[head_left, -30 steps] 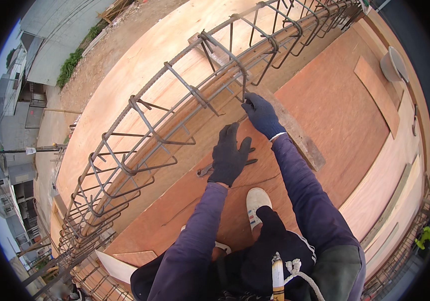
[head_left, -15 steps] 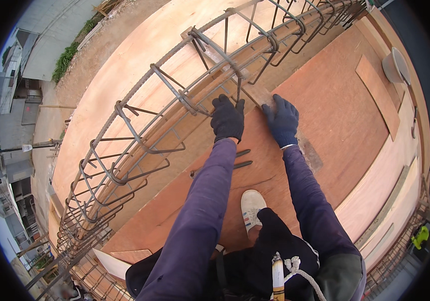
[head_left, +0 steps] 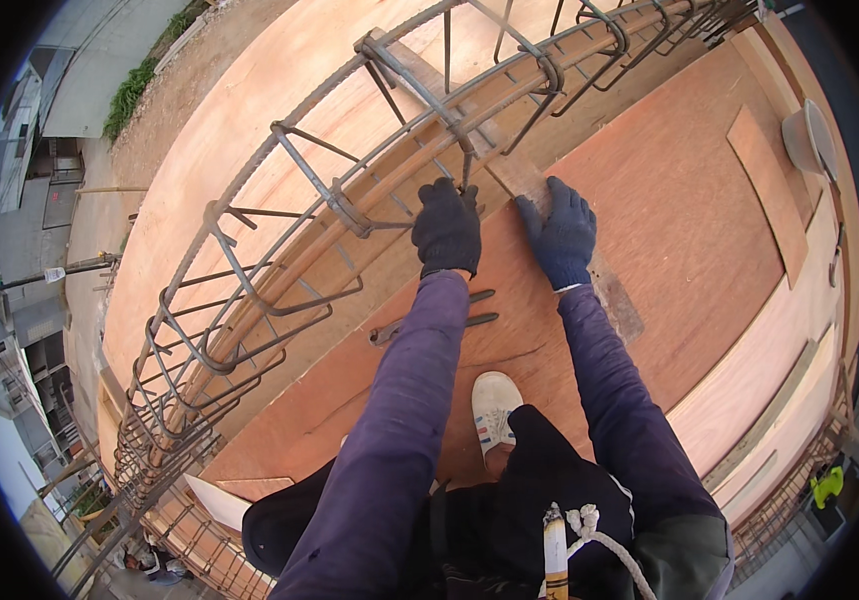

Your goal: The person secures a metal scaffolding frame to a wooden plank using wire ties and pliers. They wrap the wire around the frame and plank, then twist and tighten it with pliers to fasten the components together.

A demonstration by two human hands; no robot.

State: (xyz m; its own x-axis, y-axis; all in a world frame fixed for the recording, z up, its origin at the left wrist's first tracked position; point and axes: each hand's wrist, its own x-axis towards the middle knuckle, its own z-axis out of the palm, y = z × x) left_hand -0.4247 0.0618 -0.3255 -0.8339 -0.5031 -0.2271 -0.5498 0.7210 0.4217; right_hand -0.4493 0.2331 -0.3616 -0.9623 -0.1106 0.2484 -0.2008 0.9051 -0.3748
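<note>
While the curved grey steel-bar cage point(head_left: 351, 214), far left of centre, is gripped at its near edge by the black-gloved left hand point(head_left: 447, 228), the weathered brown wooden plank point(head_left: 516, 177) is covered by the blue-gloved right hand point(head_left: 562, 238), whose grip cannot be told.

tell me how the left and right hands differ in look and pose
The left hand looks nearly black in its glove; the right hand looks dark blue.
The left hand has its fingers bent in at the rebar cage, its grip partly hidden; the right hand lies over the plank, thumb spread from its fingers.
Both are gloved, below purple sleeves.
</note>
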